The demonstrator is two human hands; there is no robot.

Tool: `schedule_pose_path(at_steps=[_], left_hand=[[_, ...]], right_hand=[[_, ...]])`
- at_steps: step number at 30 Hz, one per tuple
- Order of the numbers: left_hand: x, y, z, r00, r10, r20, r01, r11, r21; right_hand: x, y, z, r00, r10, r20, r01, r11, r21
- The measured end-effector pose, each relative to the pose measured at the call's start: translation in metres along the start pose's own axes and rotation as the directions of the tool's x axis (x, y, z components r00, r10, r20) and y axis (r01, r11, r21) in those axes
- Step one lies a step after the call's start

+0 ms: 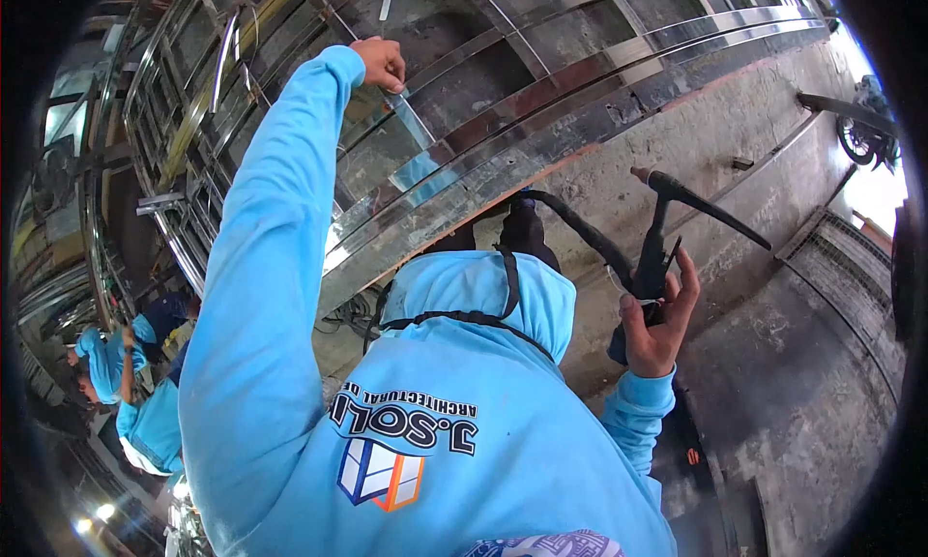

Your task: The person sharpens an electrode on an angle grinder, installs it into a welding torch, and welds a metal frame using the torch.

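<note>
My left hand is stretched out over a shiny metal frame, its fingers curled and pinched together just above one of the narrow bars. What the fingertips hold, if anything, is too small to tell. A bright reflective strip of the frame runs from below those fingers towards me. On the right, my right hand is closed around the black handle of a TIG welding torch, index finger extended up along it. The torch's pinkish nozzle points up and left, away from the frame. Its thick dark hose curves back towards my legs.
The frame rests on a worn table with a long edge. More metal frames stand at left, near co-workers in blue shirts. A motorcycle wheel shows at far right, and a dark sheet lies at lower right.
</note>
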State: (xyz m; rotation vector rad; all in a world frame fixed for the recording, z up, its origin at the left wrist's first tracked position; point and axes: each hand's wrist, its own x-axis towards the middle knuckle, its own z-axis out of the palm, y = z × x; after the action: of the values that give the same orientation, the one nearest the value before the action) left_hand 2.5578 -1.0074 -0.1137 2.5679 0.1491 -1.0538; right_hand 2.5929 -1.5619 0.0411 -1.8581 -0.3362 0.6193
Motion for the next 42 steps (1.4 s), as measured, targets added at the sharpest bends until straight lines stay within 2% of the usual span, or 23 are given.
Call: schedule_pose_path(at_steps=[3,14,15,18,21,24,27,30,31,34,37,39,42], left_hand=[[-0.002,-0.004,0.004,0.999,0.022,-0.050,-0.022,1.000,-0.009],[-0.015,0.010,0.000,0.995,-0.027,-0.101,0.031,0.999,0.038],[-0.012,0.015,-0.007,0.995,-0.098,-0.013,0.099,0.985,0.139],[-0.006,0.045,-0.011,0.970,0.034,-0.241,0.028,0.968,0.249],[0.025,0.087,0.001,0.930,0.100,-0.353,0.028,0.940,0.341],[0.043,0.131,-0.008,0.948,-0.129,-0.291,0.194,0.959,0.206],[0.045,0.146,-0.006,0.927,-0.256,-0.274,0.289,0.953,0.086],[0.049,0.143,0.007,0.881,-0.335,-0.333,0.341,0.939,-0.043],[0.048,0.146,0.005,0.879,-0.345,-0.330,0.352,0.935,-0.040],[0.043,0.156,0.001,0.879,-0.342,-0.332,0.371,0.928,0.025],[0.048,0.154,0.009,0.866,-0.343,-0.364,0.387,0.920,0.056],[0.050,0.153,0.014,0.851,-0.334,-0.405,0.396,0.915,0.077],[0.050,0.152,0.015,0.840,-0.354,-0.410,0.402,0.915,0.033]], right_hand=[[-0.002,0.005,-0.003,0.997,0.072,-0.002,-0.071,0.994,0.084],[0.013,0.011,-0.014,0.999,0.038,-0.036,-0.035,0.998,0.061],[0.013,0.009,-0.016,0.998,0.050,-0.034,-0.048,0.996,0.074],[0.015,0.004,-0.018,0.998,0.031,-0.050,-0.028,0.997,0.073],[0.015,0.009,-0.023,0.999,0.049,-0.021,-0.048,0.997,0.059],[0.017,0.006,-0.021,0.999,0.031,-0.012,-0.031,0.999,0.025],[0.014,0.007,-0.021,1.000,0.008,-0.028,-0.007,0.999,0.034],[0.013,0.007,-0.025,0.999,-0.013,-0.036,0.013,1.000,-0.013],[0.014,0.003,-0.023,0.998,-0.006,-0.069,0.005,1.000,-0.017],[0.014,0.013,-0.032,0.999,0.049,-0.012,-0.049,0.999,-0.011],[0.022,0.007,-0.031,0.999,0.046,0.017,-0.047,0.997,0.053],[0.028,0.005,-0.031,0.999,0.031,0.029,-0.031,0.999,0.026],[0.033,0.004,-0.034,1.000,0.015,0.020,-0.015,1.000,0.005]])
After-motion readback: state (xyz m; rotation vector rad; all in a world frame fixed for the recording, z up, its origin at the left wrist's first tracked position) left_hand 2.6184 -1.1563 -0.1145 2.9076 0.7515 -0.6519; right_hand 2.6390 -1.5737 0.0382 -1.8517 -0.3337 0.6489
